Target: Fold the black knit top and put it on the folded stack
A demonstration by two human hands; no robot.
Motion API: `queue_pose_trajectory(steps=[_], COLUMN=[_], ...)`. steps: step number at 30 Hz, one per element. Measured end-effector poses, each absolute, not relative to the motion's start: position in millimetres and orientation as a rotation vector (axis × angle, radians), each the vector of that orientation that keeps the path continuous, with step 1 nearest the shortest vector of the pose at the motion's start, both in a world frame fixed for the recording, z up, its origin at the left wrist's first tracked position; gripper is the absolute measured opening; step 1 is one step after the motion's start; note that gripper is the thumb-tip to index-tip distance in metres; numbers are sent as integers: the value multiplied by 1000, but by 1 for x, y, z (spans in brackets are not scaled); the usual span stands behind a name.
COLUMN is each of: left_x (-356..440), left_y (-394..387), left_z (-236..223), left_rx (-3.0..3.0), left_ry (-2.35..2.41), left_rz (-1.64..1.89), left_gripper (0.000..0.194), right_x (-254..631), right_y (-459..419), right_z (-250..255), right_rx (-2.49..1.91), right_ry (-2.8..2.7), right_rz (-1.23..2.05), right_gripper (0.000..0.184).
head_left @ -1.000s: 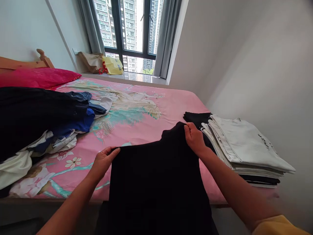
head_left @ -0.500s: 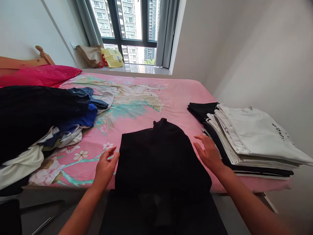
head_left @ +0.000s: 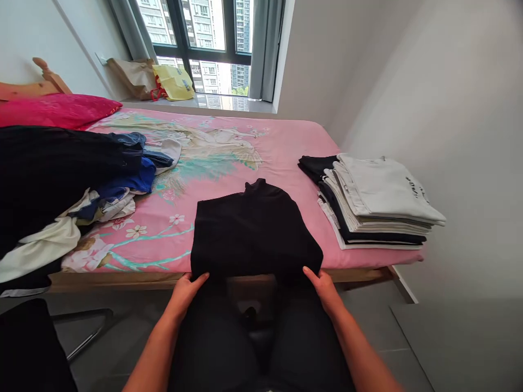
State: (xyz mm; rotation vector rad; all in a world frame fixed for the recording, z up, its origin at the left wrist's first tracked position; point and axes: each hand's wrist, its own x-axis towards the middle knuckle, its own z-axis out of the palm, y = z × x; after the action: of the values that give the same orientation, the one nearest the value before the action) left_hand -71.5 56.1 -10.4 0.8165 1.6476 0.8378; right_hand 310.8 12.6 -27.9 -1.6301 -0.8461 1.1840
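"Black cloth garment [head_left: 253,234] — where is it?"
"Lying on the pink floral-sheeted bed [head_left: 292,141], reaching the middle of its near edge."
"Held?"
"Yes — bare left hand [head_left: 187,293] and bare right hand [head_left: 324,288] each pinch 1 near corner."

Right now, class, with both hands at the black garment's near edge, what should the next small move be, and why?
Probably lift the near edge of the black garment and fold it away from the body: the left hand and right hand hold its near corners, and the rest lies spread on the pink bedding.
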Motion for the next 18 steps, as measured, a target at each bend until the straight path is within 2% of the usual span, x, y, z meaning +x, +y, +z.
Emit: queue_pose_trajectory(steps=[5, 10, 18], left_x=[-69, -72, -75], left_y=[30, 5, -20], left_z=[7, 11, 17], left_rx=[745, 869, 898], left_ry=[1355, 1416, 1352], left_rz=[884, 957, 976], left_gripper=[53, 57, 38], right_x=[306, 290, 278], right_y=[-1, -19, -38], right_z=[-24, -14, 1], right_rx=[-1304, -1280, -1284], right_ry=[-712, -569, -551], right_rz=[1257, 1303, 1218], right_gripper=[47, 53, 50])
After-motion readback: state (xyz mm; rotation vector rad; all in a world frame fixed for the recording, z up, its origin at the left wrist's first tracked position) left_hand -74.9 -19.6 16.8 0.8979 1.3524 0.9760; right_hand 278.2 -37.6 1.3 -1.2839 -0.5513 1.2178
